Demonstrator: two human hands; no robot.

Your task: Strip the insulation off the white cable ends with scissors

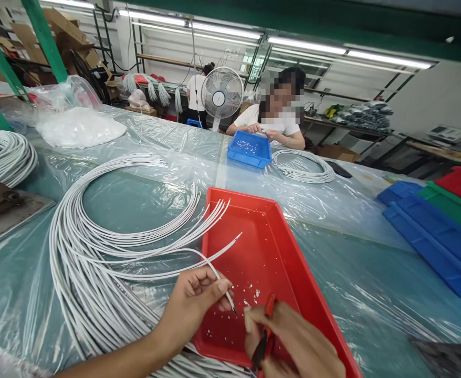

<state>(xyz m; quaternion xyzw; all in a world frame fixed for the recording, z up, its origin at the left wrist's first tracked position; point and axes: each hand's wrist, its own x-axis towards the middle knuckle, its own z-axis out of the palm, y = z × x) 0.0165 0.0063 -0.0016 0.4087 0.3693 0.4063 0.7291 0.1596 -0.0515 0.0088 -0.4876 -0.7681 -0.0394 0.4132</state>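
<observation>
My left hand pinches a white cable close to its end, between thumb and fingers. The cable's dark tip points down over the red tray. My right hand, low in the view and partly blurred, is closed around red-handled pliers; their jaws are hard to make out. A small gap lies between the pliers and the cable tip. Small white scraps are scattered on the tray floor. To the left spreads a big looped bundle of white cables, several ends resting over the tray's left rim.
Across the plastic-covered table a person works behind a blue tray, beside a coil of cable. Stacked trays stand at right. A metal block, another coil and plastic bags lie left.
</observation>
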